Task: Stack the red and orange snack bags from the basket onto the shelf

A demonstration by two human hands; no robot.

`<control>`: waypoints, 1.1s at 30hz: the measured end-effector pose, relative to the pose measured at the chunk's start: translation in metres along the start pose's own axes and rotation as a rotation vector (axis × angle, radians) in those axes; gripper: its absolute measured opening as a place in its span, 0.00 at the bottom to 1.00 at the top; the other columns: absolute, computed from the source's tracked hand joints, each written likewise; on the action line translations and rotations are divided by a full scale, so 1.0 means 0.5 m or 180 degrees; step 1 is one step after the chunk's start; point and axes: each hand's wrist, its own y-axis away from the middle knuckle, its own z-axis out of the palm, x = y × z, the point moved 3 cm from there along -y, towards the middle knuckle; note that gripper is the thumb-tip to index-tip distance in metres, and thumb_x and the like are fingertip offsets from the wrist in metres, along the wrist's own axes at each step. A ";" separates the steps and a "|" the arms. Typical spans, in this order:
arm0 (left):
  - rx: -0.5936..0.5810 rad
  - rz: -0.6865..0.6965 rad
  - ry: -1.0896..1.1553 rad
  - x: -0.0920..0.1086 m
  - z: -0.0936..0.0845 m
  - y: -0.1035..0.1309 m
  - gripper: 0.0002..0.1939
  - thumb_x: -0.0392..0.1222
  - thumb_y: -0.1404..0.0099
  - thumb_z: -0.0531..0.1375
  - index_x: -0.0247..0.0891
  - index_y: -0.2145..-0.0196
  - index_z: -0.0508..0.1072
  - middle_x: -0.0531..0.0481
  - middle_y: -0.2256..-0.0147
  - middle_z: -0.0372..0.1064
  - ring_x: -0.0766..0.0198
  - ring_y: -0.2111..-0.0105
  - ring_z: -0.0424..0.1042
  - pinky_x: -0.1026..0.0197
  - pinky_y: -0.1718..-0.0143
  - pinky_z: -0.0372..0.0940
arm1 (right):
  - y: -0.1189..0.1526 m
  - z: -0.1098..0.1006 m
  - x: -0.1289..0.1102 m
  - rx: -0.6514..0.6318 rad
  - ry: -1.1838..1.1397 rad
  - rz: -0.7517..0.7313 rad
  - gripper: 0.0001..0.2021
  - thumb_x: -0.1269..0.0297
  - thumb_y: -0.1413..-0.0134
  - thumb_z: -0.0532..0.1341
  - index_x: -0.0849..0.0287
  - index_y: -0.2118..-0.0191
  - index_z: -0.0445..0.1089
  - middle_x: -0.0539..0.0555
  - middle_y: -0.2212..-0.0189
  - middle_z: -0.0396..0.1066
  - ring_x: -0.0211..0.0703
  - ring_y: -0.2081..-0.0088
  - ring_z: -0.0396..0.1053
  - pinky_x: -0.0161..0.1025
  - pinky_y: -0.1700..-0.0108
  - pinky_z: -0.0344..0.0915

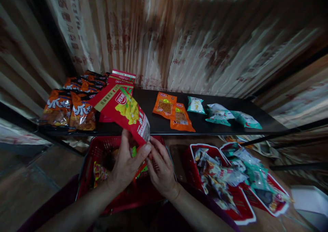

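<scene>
In the head view, I judged that good handling meant supporting the slack red packet (129, 114) low with both hands and tipping it slowly, so its top wouldn't knock the red packets behind it (123, 77). It leaned up and to the left, its top end over the black shelf (145, 103), its bottom above the red basket (88, 156).

The left hand (124, 168) was closed on its lower edge, thumb in front. The right hand (162, 174) had curled fingers at the bottom corner; whether they pinched it, I couldn't tell.
</scene>
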 end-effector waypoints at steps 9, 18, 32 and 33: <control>0.0861 -0.0659 0.0660 -0.054 -0.065 -0.017 0.21 0.55 0.44 0.63 0.38 0.59 0.72 0.47 0.59 0.75 0.56 0.53 0.71 0.57 0.50 0.64 | 0.008 0.024 -0.004 -0.0387 0.0051 -0.0014 0.30 0.75 0.47 0.57 0.49 0.38 0.55 0.59 0.45 0.62 0.49 0.45 0.62 0.49 0.45 0.63; 0.0691 -0.1271 0.1331 -0.082 -0.096 -0.013 0.30 0.51 0.50 0.68 0.36 0.51 0.71 0.44 0.59 0.76 0.54 0.58 0.74 0.52 0.53 0.67 | -0.019 0.027 0.079 0.0270 -0.1377 0.2085 0.24 0.61 0.47 0.62 0.53 0.44 0.62 0.58 0.44 0.63 0.48 0.44 0.61 0.48 0.43 0.59; 0.0704 -0.1548 0.0989 -0.103 -0.093 -0.017 0.23 0.53 0.49 0.66 0.38 0.58 0.74 0.45 0.58 0.76 0.54 0.58 0.74 0.53 0.54 0.68 | 0.010 0.062 0.097 -0.0186 -0.3681 0.3504 0.20 0.60 0.61 0.71 0.53 0.58 0.74 0.50 0.65 0.78 0.44 0.63 0.74 0.45 0.53 0.67; 0.0703 -0.1555 0.1012 -0.102 -0.088 -0.018 0.23 0.53 0.49 0.66 0.38 0.58 0.74 0.45 0.58 0.76 0.54 0.58 0.74 0.53 0.54 0.68 | 0.010 0.059 0.097 -0.0180 -0.3712 0.3505 0.20 0.60 0.61 0.71 0.53 0.57 0.74 0.50 0.65 0.78 0.44 0.63 0.74 0.45 0.53 0.67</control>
